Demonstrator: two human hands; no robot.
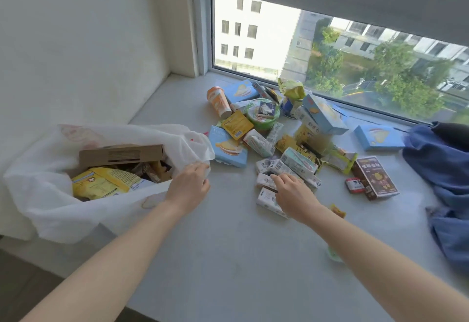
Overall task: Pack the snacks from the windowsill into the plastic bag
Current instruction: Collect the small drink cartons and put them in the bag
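Holding the mouth of the plastic bag (38, 182) wide, the left hand (187, 184) has its grip pinched on the thin white rim at the bag's right edge. The bag sits at the left end of the pale grey windowsill (228, 245), tucked against the white wall (76, 42), and there's a brown cardboard box (121, 155) and a yellow packet (101, 182) inside it.

Over to the right hand (291, 192): it's down on a cluster of small white cartons (266, 197) at the near edge of the snack pile (279, 128), fingers bent over them and touching. Whether that grip has closed round one, I cannot tell.

The pile spreads toward the window (330, 50), with an orange cup (218, 100) lying on its side, a green tub (262, 113), and a light blue box (229, 147) just beside the bag's rim. A dark brown box (375, 177) lies apart to the right, and a blue cloth (441, 169) is heaped at the sill's right end. Outside, buildings and trees in daylight.
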